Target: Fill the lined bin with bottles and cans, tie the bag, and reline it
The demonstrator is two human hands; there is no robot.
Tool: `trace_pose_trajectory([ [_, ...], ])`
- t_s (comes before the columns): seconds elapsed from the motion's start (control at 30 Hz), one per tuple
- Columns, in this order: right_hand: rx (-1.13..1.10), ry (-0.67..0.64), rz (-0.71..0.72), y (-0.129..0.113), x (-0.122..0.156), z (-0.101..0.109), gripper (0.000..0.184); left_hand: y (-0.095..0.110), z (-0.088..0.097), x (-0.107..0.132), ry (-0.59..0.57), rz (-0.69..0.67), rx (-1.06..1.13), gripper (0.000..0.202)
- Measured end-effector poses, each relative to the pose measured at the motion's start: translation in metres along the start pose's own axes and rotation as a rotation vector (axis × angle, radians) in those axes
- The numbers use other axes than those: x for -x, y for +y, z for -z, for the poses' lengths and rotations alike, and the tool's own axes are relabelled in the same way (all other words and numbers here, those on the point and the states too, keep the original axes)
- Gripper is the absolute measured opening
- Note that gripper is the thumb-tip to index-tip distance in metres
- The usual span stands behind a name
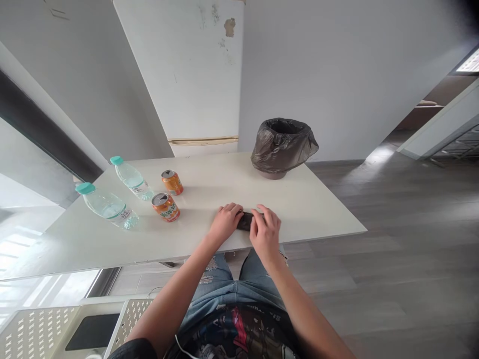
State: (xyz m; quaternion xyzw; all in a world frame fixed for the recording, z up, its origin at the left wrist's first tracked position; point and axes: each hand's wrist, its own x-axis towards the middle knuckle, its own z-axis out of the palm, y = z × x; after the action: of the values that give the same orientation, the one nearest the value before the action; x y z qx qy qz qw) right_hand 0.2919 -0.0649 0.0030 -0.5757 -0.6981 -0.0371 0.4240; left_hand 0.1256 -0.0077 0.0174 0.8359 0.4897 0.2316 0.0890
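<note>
My left hand [225,222] and my right hand [266,230] rest side by side on the white table [307,199] near its front edge. Both have their fingers curled round a small dark object [245,221] that lies flat between them; I cannot make out what it is. To the left stand two orange cans [165,206] [172,182], upright and a hand's width from my left hand. Beyond them lie two water bottles with teal caps [107,205] [130,177].
A small bin lined with a dark plastic bag [282,146] stands at the table's far edge. A white fridge [194,75] is behind the table. Grey wooden floor [404,239] spreads to the right. White perforated panels [45,329] are at the lower left.
</note>
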Motion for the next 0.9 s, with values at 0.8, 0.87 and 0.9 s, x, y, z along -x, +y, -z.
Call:
trace_pose_trajectory([
  [0.8, 0.289, -0.516, -0.125, 0.063, -0.008, 0.015, 0.056, -0.012, -0.008, 0.007, 0.07, 0.273, -0.055, 0.025],
  [0.87, 0.32, -0.526, -0.226, 0.092, -0.013, 0.028, 0.058, -0.014, -0.009, 0.007, 0.065, 0.264, -0.042, 0.029],
  [0.9, 0.337, -0.529, -0.28, 0.107, -0.016, 0.036, 0.06, -0.014, -0.009, 0.007, 0.067, 0.255, -0.03, 0.03],
])
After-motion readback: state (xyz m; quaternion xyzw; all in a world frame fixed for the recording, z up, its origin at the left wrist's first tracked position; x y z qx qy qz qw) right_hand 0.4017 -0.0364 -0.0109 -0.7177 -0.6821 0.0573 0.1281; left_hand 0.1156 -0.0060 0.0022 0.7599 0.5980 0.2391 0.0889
